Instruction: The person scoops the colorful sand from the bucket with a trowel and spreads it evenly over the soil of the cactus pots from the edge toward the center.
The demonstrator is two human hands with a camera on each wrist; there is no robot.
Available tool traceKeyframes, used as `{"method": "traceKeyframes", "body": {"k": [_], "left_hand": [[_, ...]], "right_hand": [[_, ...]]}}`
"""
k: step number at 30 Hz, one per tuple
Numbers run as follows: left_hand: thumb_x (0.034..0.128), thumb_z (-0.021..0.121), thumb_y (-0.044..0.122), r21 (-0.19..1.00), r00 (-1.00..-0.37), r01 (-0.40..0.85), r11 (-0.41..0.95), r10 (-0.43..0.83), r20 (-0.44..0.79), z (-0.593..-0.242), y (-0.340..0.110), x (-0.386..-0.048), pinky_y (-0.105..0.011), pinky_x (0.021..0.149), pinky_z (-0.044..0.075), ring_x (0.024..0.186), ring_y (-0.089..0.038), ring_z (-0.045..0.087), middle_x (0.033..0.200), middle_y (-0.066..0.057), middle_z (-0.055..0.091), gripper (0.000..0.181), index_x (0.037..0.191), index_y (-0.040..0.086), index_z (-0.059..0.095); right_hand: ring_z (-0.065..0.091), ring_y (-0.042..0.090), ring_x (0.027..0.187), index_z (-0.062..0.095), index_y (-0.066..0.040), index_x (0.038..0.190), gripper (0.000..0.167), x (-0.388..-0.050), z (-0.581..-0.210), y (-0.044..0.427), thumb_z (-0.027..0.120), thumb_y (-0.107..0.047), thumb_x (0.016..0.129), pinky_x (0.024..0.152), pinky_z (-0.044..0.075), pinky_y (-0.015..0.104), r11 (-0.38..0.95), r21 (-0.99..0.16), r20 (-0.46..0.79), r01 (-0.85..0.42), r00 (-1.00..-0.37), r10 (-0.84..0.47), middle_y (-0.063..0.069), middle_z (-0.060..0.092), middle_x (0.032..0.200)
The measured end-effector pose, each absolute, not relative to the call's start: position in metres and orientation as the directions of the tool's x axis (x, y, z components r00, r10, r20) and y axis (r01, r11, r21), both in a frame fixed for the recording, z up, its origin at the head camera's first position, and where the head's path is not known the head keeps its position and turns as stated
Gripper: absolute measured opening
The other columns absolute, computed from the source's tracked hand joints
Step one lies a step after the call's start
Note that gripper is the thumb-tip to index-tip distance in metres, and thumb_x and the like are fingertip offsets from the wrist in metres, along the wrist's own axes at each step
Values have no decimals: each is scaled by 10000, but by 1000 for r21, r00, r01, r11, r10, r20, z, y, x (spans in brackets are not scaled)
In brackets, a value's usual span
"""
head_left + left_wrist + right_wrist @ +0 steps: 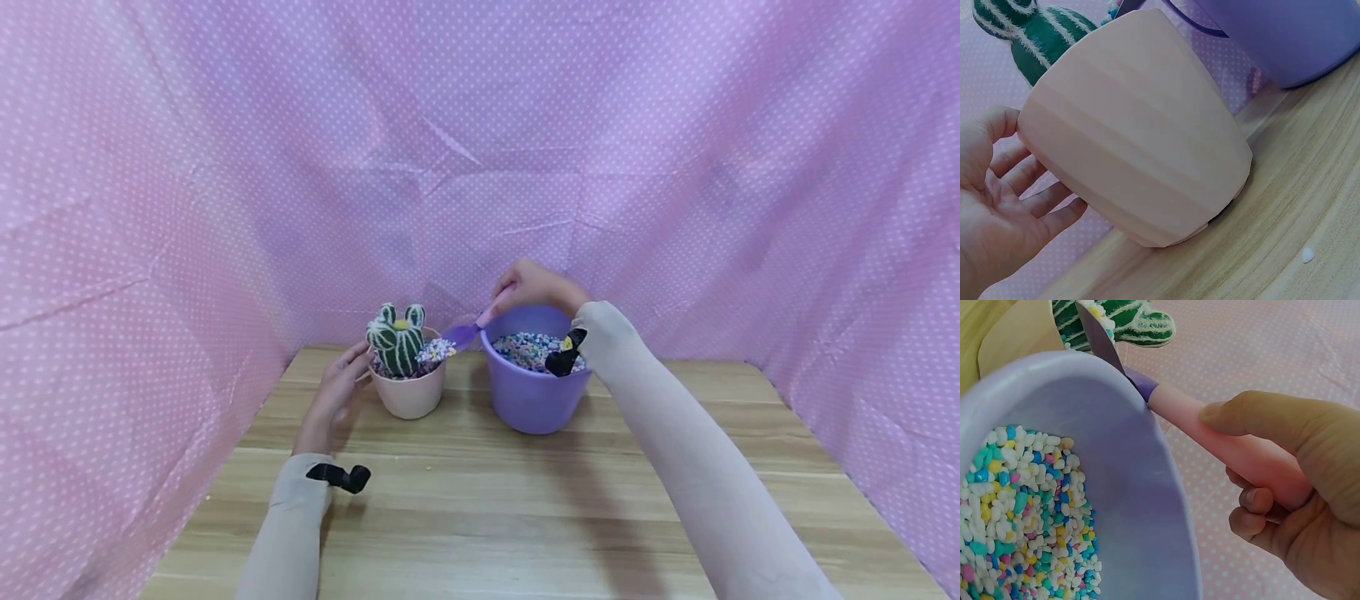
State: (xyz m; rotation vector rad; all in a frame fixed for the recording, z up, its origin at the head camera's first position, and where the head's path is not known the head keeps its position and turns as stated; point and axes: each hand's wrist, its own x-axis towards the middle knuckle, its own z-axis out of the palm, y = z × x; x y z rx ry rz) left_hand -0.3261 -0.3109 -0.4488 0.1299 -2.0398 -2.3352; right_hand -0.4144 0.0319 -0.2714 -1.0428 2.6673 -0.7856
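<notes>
My right hand [534, 283] grips the pink handle of a small garden trowel [1210, 428] with a purple blade. The trowel slants down left over the rim of a purple bucket [534, 408]. Its blade carries multicoloured pebbles [437, 350] at the right edge of a pale pink flowerpot [408, 398]. In that pot stands a green cactus [401, 350] with white stripes and a yellow top. My left hand [1007, 187] rests against the pot's left side, thumb at the rim and fingers extended along the wall. The blade's tip is partly hidden in both wrist views.
More coloured pebbles [1029, 531] lie inside the bucket, which stands right of the pot. A white pebble [1308, 255] and a tiny yellow one [428, 468] lie on the wooden table [465, 525]. Pink dotted cloth [480, 167] encloses the back and sides.
</notes>
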Motion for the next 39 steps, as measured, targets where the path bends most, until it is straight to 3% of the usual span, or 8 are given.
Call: {"method": "traceKeyframes", "body": {"k": [5,9,15,24,29,32,35,39], "left_hand": [[1059,552,209,983,-964,-13,-186,-258,-61,-444,-293,-312,-249,1075,496,1125,3,562,1392,32,549,497,1522,57,456],[1040,535,127,990,-932,20,-141,-362,-33,-440,-278,-302,-162,939,540,1066,44,573,1471,-76,548,459,1488,34,500],[1027,531,81,995,-931,48,-83,-365,14,-441,-276,-299,-140,873,545,1033,87,585,1520,-171,511,455,1478,23,513],[1059,473,125,998,-963,0,-59,-268,-16,-444,-297,-308,-146,940,548,940,105,591,1563,-190,446,476,1521,8,444],[1084,444,187,998,-978,-41,-50,-204,-50,-445,-307,-316,-302,1152,465,1122,6,572,1606,-146,396,502,1557,28,389],[1084,470,221,996,-979,-44,-76,-194,-58,-446,-310,-318,-332,1187,432,1213,-49,542,1612,-109,395,517,1563,44,385],[1070,524,231,989,-970,-29,-146,-233,-63,-446,-306,-316,-296,1109,500,1153,-41,584,1471,-34,536,505,1533,48,441],[1031,593,163,968,-944,20,-251,-324,-64,-446,-294,-308,-240,958,578,996,5,630,1079,171,663,475,1470,5,506]], "right_hand": [[727,331,922,802,-70,984,234,-413,-272,32,831,-255,843,898,614,421,624,-536,21,-568,-748,-664,66,792,917],[724,348,971,795,-66,997,241,-410,-269,32,830,-244,839,895,609,357,636,-513,31,-577,-753,-658,82,787,950],[722,337,963,792,-58,1004,240,-410,-268,32,824,-231,842,885,606,345,643,-500,36,-581,-755,-654,88,784,955],[724,380,962,798,-64,966,209,-409,-269,32,829,-225,836,861,614,332,623,-514,48,-590,-745,-666,72,788,918],[726,386,958,798,-54,963,227,-411,-270,30,833,-237,833,880,620,366,620,-525,49,-583,-749,-661,79,789,911],[730,354,943,795,-43,976,229,-413,-271,29,822,-222,836,882,618,358,625,-523,50,-580,-753,-656,92,788,922],[731,300,918,792,-34,990,228,-415,-270,27,811,-200,835,873,616,336,630,-511,61,-584,-756,-652,101,788,935],[733,289,906,792,-27,989,223,-416,-268,27,820,-186,835,864,618,336,636,-515,65,-574,-766,-639,111,789,935]]}}
